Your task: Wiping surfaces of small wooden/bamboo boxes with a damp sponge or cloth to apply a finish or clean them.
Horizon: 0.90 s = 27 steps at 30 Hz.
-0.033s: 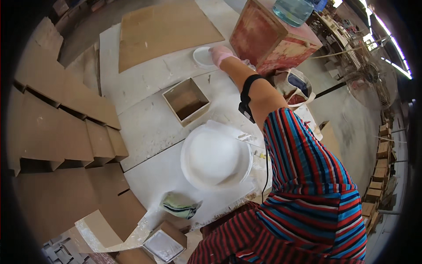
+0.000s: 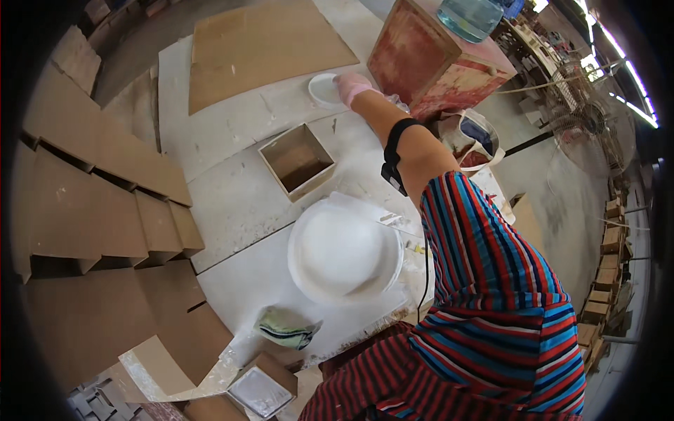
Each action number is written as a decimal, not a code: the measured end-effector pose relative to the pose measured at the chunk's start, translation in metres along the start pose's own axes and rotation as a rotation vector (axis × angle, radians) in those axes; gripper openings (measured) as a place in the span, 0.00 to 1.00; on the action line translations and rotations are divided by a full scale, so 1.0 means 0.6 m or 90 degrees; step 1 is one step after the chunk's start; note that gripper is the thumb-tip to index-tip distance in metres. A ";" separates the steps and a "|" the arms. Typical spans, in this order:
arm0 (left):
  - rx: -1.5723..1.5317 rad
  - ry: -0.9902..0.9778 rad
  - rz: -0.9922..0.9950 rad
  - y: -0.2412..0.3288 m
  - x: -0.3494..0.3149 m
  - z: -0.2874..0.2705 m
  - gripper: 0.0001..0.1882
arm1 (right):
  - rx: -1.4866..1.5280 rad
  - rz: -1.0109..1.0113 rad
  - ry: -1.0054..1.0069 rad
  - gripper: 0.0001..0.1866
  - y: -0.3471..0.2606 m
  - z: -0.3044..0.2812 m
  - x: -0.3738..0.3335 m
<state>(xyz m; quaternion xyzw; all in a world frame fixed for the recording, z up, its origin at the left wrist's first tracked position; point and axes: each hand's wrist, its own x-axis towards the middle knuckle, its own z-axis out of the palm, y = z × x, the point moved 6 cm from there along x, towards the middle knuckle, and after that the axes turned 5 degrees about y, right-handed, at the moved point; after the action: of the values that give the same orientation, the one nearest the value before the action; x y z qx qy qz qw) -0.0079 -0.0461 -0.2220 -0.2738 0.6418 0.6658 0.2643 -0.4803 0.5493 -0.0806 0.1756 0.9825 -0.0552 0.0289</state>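
Observation:
My right arm, in a striped sleeve with a black band on the forearm, stretches far across the worktable. My right hand (image 2: 352, 87), in a pink glove, closes on the right rim of a small white bowl (image 2: 323, 92). Its fingertips are partly hidden. Nearer to me, a large round white basin (image 2: 347, 249) holds white material, with a flat white strip (image 2: 368, 212) across its far right rim. An open square box (image 2: 297, 162) stands between the bowl and the basin. My left hand is out of view.
A brown board (image 2: 270, 52) lies at the far end of the table. Stacked brown boxes (image 2: 98, 203) line the left side. A green-striped cloth (image 2: 286, 328) lies near the front edge. A red-stained cabinet (image 2: 414, 59) bears a blue water jug (image 2: 469, 17); beside it hangs a white bag (image 2: 472, 139).

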 end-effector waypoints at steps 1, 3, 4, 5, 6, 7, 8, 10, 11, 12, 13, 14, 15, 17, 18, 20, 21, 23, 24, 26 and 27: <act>0.003 0.004 -0.007 -0.003 0.001 0.003 0.28 | -0.008 -0.002 -0.011 0.17 0.002 0.009 0.005; 0.003 0.011 -0.016 -0.002 0.003 0.012 0.28 | -0.023 -0.011 -0.029 0.18 -0.005 0.014 0.010; 0.004 0.012 -0.020 0.002 0.007 0.013 0.28 | -0.013 -0.006 -0.019 0.18 0.001 0.019 0.018; 0.004 0.010 -0.021 0.004 0.010 0.017 0.28 | -0.003 -0.001 -0.009 0.18 0.009 0.025 0.023; 0.007 0.009 -0.022 0.007 0.013 0.020 0.28 | 0.006 0.004 0.001 0.18 0.017 0.031 0.027; 0.007 0.012 -0.020 0.008 0.013 0.021 0.28 | 0.018 0.005 0.002 0.18 0.019 0.030 0.028; 0.008 0.013 -0.020 0.008 0.012 0.022 0.28 | 0.030 0.006 0.004 0.18 0.022 0.030 0.026; 0.011 0.013 -0.018 0.009 0.011 0.025 0.28 | 0.066 0.020 0.016 0.19 0.033 0.026 0.024; 0.009 0.014 -0.019 0.009 0.010 0.025 0.28 | 0.090 0.032 0.027 0.19 0.041 0.023 0.023; 0.011 0.012 -0.016 0.010 0.009 0.024 0.28 | 0.115 0.044 0.037 0.19 0.050 0.019 0.020; 0.011 0.012 -0.012 0.013 0.010 0.027 0.28 | 0.118 0.050 0.049 0.18 0.056 0.006 0.016; 0.011 0.009 -0.006 0.014 0.011 0.028 0.28 | 0.121 0.057 0.061 0.18 0.062 -0.005 0.007; 0.011 0.007 -0.004 0.014 0.008 0.027 0.28 | 0.125 0.064 0.073 0.18 0.069 -0.017 -0.004; 0.015 -0.005 0.009 0.023 0.016 0.029 0.28 | 0.463 0.068 0.063 0.16 0.098 -0.017 -0.021; 0.016 -0.011 0.016 0.026 0.019 0.030 0.28 | 0.632 0.064 0.057 0.16 0.108 -0.016 -0.029; 0.015 -0.014 0.026 0.027 0.015 0.027 0.28 | 0.854 0.070 0.038 0.17 0.082 -0.057 -0.089; 0.016 -0.018 0.032 0.029 0.013 0.024 0.28 | 0.965 0.072 0.030 0.18 0.070 -0.074 -0.120; 0.015 -0.029 0.048 0.029 0.012 0.019 0.28 | 1.067 -0.035 0.038 0.20 0.048 -0.108 -0.159; 0.016 -0.037 0.060 0.030 0.010 0.015 0.28 | 1.115 -0.092 0.040 0.21 0.036 -0.126 -0.179; 0.007 -0.051 0.086 0.023 0.000 -0.001 0.28 | 1.223 -0.205 -0.025 0.23 -0.001 -0.161 -0.229; 0.007 -0.051 0.093 0.011 -0.017 -0.019 0.28 | 1.278 -0.253 -0.075 0.24 -0.027 -0.168 -0.268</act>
<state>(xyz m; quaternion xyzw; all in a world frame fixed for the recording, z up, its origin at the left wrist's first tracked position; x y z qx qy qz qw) -0.0049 -0.0578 -0.2103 -0.1977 0.6528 0.6900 0.2420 -0.3390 0.4914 0.0334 -0.0499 0.4913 -0.8646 -0.0930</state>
